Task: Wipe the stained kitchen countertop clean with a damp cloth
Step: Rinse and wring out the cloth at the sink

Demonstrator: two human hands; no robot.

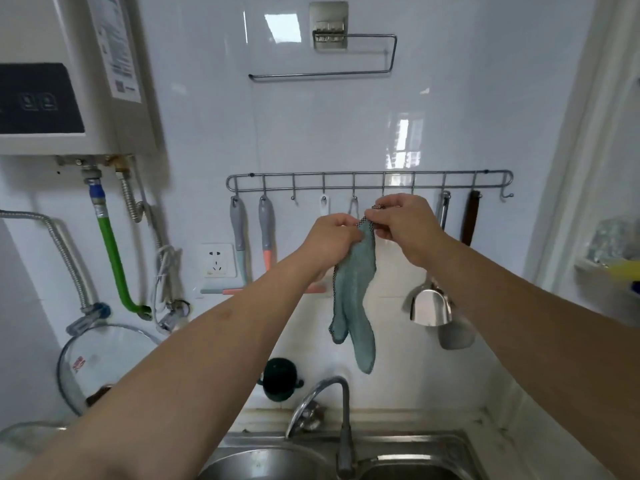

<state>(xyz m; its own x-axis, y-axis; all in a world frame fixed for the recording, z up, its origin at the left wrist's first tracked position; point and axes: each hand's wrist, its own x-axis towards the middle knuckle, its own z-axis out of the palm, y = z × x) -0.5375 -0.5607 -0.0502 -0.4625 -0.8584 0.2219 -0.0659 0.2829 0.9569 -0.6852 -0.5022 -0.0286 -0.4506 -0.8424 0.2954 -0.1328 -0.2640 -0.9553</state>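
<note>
Head view. Both hands are raised in front of the wall-mounted hook rail (369, 181) and hold the teal microfibre cloth (353, 289) by its upper edge. The left hand (330, 242) grips the top of the cloth with curled fingers; the right hand (403, 226) pinches the neighbouring corner, including what appears to be a small hanging loop, between thumb and fingertips. The two hands are almost touching, with the cloth's top edge bunched between them.

Position: the cloth hangs straight down below the hands, free of the wall, its lowest tip well above the curved faucet (332, 400) and the steel double sink (398, 455).

Handling (judgement): the cloth drapes limply in long folds with no stiffness, so it should be light, soft and easily crushed into the palm. It is not fragile and offers a grippy, fuzzy surface. A hold anywhere along the trimmed edge should serve; for wiping, gathering it into a pad under a flat palm would likely work best. Whether it is wet or dry cannot be told, though the even colour and absence of drips suggest dry.

Appearance: pale blue-green plush pile, bordered by a narrow dark-and-light speckled binding, folded lengthwise into two hanging lobes of unequal length.
</note>
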